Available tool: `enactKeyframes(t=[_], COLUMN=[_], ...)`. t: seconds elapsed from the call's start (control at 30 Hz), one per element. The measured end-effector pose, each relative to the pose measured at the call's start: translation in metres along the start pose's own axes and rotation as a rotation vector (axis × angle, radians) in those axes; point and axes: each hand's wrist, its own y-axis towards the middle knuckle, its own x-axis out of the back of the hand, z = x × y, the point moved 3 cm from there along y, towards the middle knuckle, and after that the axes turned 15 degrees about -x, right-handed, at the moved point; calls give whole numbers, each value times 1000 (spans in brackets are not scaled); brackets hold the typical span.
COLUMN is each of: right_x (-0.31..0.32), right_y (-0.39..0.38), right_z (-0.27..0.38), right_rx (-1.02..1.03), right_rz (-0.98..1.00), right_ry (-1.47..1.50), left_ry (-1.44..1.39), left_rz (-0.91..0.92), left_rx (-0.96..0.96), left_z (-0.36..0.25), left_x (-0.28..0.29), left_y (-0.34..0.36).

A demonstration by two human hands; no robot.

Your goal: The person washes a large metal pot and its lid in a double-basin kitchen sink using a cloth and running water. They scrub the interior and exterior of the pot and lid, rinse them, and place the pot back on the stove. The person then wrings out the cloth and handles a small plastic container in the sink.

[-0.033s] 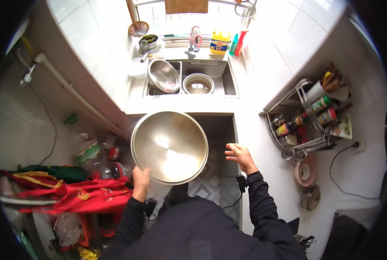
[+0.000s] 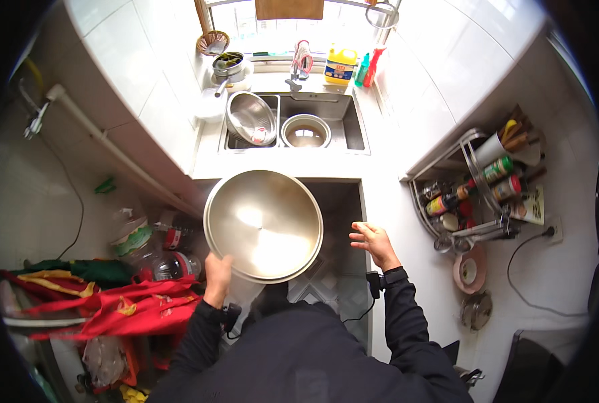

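A large round stainless-steel basin [image 2: 262,218] hangs over the gap in front of the counter, its hollow facing up toward me. My left hand [image 2: 217,275] is closed on its lower left rim, with the fingers hidden behind the metal. To the right of the basin, apart from it, my right hand [image 2: 372,243] is held in the air with its fingers stretched and nothing in them. Beyond the basin, the double sink [image 2: 350,127] holds a tilted steel colander-like bowl [image 2: 249,115] on the left and a round pot [image 2: 306,130] of cloudy liquid on the right.
A yellow jug [image 2: 340,64] and spray bottles [image 2: 372,67] stand behind the sink near the faucet [image 2: 292,84]. On the right counter is a rack [image 2: 477,144] of seasoning bottles and utensils, with a pink bowl [image 2: 470,269] nearby. Red cloth [image 2: 121,305] and plastic bottles [image 2: 172,265] crowd the left.
The basin and my left hand have shifted very slightly upward in the picture, along with a small shift of the whole view. Both hands keep their pose.
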Motion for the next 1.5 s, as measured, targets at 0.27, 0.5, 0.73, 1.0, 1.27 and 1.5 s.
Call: enactKeyframes(t=[0.27,0.5,0.73,1.0,1.27,1.5], right_x=[48,39,-46,-81,-141,-134], right_y=[97,267,405,471,504,509], right_z=[129,272,365,465,425,404], right_rx=[20,287,566,912,1193,958], right_rz=[-101,-12,179,-11,287,413], right_ry=[-305,-808,-1184,-924,-1113,-1138], left_ry=[50,106,152,128,186,200], left_rz=[234,249,165,121,160,219], left_rx=[79,93,197,272,288,324], left_z=[2,-1,8,24,33,58], left_x=[-106,-176,-217,-235,-244,-255], left_y=[184,280,327,363,394,402])
